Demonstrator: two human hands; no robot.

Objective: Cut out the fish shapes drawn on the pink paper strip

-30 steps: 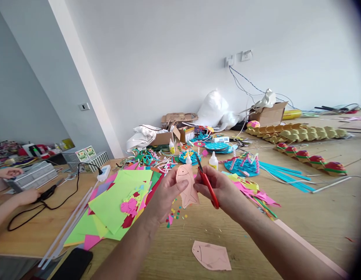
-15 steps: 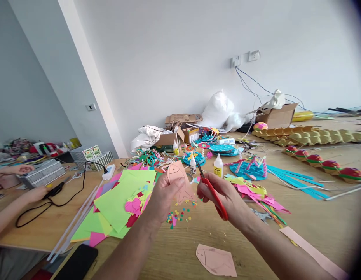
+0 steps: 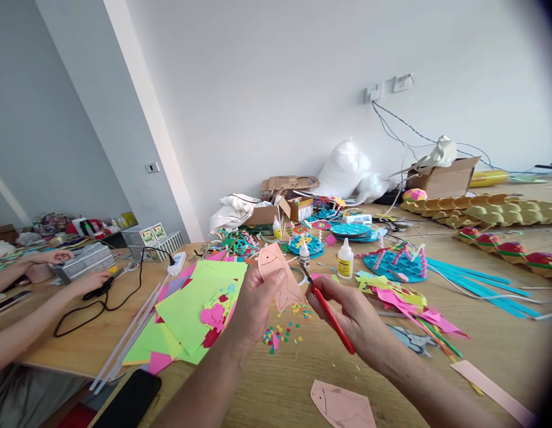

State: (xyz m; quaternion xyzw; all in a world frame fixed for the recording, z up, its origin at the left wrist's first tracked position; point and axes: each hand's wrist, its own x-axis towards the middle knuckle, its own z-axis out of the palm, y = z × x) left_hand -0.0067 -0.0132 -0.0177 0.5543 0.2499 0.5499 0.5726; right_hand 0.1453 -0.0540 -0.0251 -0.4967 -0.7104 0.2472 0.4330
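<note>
My left hand (image 3: 256, 300) pinches a pink paper piece (image 3: 285, 290) between thumb and fingers. A fish outline with an eye is drawn on it, and its top edge is cut round. My right hand (image 3: 347, 303) grips red-handled scissors (image 3: 333, 321), their blades pointing up and left beside the paper's right edge. I cannot tell whether the blades touch it. Below, a second pink paper fish (image 3: 342, 405) lies on the wooden table. Small coloured paper dots (image 3: 282, 336) are scattered under the held paper.
Coloured paper sheets (image 3: 182, 309) and a black phone (image 3: 131, 399) lie left. Glue bottles (image 3: 345, 261), blue craft bases (image 3: 394, 264) and paper strips (image 3: 485, 288) stand or lie beyond my hands. Egg cartons (image 3: 502, 211) sit at right. Another person's hand (image 3: 92, 282) is at far left near a black cable.
The view has turned slightly left, so the scene sits further right. The scissors have tilted a little and their tips are closer to the paper's edge. Both hands keep their holds.
</note>
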